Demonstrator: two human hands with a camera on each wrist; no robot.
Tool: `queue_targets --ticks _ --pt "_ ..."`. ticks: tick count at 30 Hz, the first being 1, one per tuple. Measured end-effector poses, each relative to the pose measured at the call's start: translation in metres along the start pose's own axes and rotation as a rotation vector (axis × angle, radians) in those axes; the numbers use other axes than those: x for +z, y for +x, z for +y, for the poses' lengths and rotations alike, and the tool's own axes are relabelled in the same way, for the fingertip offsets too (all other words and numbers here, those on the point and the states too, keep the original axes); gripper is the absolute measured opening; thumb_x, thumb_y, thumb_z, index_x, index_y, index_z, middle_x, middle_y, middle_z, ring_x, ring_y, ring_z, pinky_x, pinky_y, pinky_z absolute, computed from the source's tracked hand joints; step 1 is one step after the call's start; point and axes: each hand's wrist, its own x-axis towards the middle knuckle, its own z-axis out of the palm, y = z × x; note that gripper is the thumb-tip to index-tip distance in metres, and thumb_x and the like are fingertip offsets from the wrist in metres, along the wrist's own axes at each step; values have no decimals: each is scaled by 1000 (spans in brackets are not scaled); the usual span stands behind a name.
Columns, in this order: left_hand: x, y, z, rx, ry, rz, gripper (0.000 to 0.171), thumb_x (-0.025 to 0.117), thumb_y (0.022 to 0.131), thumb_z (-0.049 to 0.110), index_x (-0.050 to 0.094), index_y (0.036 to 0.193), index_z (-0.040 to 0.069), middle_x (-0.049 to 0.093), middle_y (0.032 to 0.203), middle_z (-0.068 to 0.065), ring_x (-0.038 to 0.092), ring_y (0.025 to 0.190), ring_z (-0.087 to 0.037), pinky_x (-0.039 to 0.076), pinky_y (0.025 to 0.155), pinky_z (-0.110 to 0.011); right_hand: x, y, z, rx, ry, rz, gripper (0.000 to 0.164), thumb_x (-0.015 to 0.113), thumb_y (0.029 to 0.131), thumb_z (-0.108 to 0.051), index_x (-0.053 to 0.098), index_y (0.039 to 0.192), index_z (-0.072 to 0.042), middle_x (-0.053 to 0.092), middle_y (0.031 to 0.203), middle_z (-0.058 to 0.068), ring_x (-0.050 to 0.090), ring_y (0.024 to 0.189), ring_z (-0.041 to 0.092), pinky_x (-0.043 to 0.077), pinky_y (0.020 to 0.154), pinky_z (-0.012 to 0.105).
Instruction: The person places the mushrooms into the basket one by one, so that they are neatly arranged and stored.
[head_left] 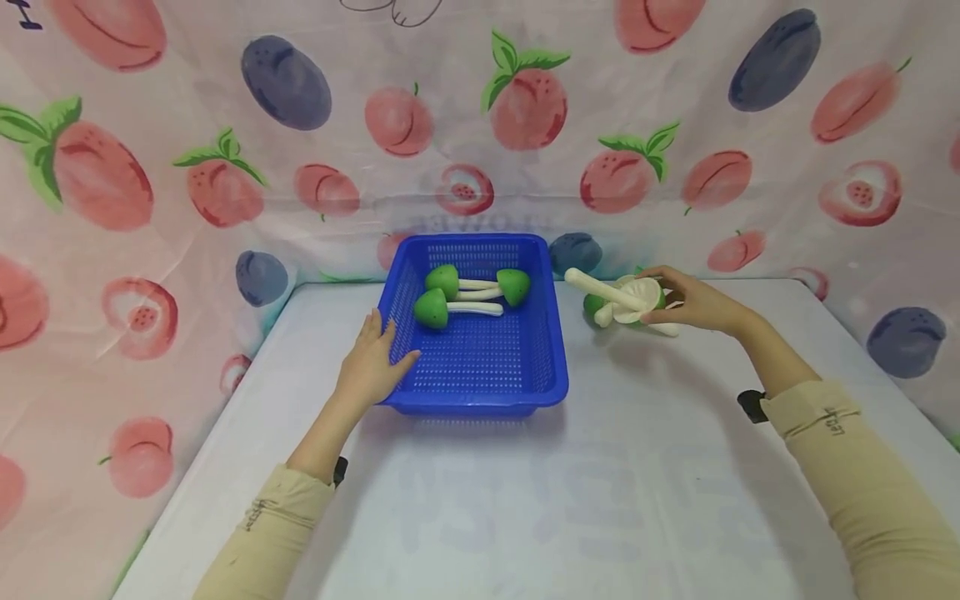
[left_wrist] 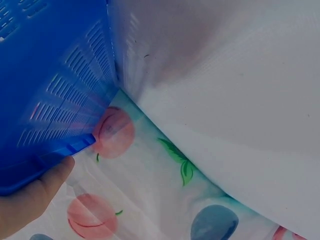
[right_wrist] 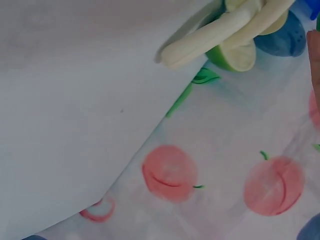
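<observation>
A blue plastic basket (head_left: 555,333) sits on the white table, holding several toy mushrooms (head_left: 431,309) with green caps and white stems. My left hand (head_left: 367,367) rests on its left rim, fingers straight and thumb spread over the inside. In the left wrist view a straight finger (left_wrist: 56,180) lies along the rim. Right of the basket, my right hand (head_left: 697,302) pinches a toy mushroom (head_left: 603,287) by its green cap, the white stem pointing left. Under it lie more toy mushrooms (head_left: 664,330), partly hidden; the right wrist view shows overlapping white stems (right_wrist: 210,42).
The white table (head_left: 600,483) ends at a fruit-printed cloth (head_left: 465,100), which hangs behind it and at both sides. The small mushroom pile lies near the table's back edge, a short way from the basket's right wall.
</observation>
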Motion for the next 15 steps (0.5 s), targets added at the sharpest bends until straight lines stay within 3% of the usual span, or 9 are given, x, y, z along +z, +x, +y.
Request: queue_targets --ticks 6,15 --pt "-1 1 1 -5 -10 8 75 51 94 42 29 142 -10 8 154 -30 7 145 -40 26 109 -59 1 9 -18 -88 18 30 57 68 84 -7 39 133 -3 46 124 9 52 96 6 47 81 16" --pt "-2 0 -1 -13 2 -5 75 51 94 42 28 143 -9 8 154 -30 8 144 -41 28 107 -60 8 21 -59 -113 -79 67 62 75 78 -14 44 130 -3 56 121 13 57 98 22 48 79 17"
